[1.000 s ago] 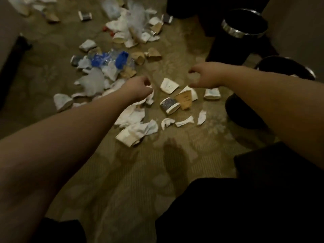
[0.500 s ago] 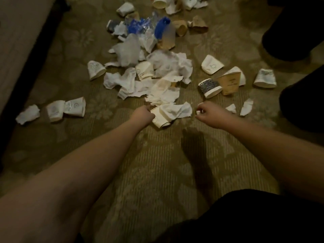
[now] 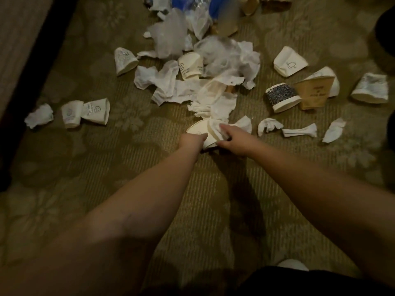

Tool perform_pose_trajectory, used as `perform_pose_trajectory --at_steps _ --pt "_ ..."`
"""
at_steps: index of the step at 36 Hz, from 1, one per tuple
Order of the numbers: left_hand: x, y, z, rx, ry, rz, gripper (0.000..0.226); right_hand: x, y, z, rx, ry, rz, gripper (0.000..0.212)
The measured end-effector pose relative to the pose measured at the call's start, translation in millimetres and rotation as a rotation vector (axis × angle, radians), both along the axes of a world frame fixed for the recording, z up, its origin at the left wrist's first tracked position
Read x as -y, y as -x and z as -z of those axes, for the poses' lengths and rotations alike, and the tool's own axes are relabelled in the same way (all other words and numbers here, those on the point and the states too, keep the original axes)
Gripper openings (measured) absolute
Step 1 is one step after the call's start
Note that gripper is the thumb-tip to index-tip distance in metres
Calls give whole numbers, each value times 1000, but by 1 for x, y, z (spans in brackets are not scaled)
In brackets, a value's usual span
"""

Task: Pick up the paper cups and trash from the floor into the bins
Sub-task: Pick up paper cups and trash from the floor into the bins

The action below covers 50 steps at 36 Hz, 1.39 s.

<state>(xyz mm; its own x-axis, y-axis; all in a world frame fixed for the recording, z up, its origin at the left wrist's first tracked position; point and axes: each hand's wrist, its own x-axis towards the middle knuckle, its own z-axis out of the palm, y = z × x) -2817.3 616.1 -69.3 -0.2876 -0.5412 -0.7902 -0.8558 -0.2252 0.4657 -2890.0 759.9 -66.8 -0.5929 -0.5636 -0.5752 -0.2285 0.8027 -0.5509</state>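
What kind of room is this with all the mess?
Probably a carpeted room indoors, maybe a hotel or office. The patterned carpet shows it, with crushed paper cups and crumpled tissues strewn across it.

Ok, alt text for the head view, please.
Both hands, left hand and right hand, grasp a crushed paper cup on patterned carpet. Beyond lie scattered cups, crumpled tissues and plastic wrap.

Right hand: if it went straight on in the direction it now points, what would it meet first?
The right hand points up-left and already touches the crumpled tissue on the flattened paper cup. Straight on, it probably meets the white tissue heap next, though depth is unclear.
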Motion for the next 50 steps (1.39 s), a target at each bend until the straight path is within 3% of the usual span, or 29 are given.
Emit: perform_pose_trajectory --at_steps 3,8,13,17,21,24,27,35,39,42,50 --pt "-5 -4 6 -32 -77 -29 46 -3 -21 12 4 53 70 62" --pt "-8 -15 8 -101 -94 -87 43 -12 -42 23 137 139 247 46" --pt "-11 -29 8 -130 -90 -93 44 -13 -38 24 -47 108 265 36" --pt "-13 -41 8 -170 -100 -98 38 -9 -30 15 -267 123 334 51" --pt "-9 -56 6 -141 -96 -115 37 0 -24 16 -225 78 151 74" --pt "-3 -65 -1 -129 -100 -126 36 4 -25 21 -283 -55 -41 51" --pt "8 -72 -2 -102 -62 -95 39 5 -28 24 -390 -93 -96 23" --pt "31 -70 -9 -161 -74 60 32 -22 -33 12 -275 196 298 25" --pt "27 -51 -17 -151 -21 291 37 -53 -32 -3 -94 312 644 24" --pt "17 -31 -24 -112 9 464 46 -81 -29 -9 -106 317 770 9" --pt "-3 15 -31 -150 139 648 43 -143 -33 -1 -92 199 746 11"
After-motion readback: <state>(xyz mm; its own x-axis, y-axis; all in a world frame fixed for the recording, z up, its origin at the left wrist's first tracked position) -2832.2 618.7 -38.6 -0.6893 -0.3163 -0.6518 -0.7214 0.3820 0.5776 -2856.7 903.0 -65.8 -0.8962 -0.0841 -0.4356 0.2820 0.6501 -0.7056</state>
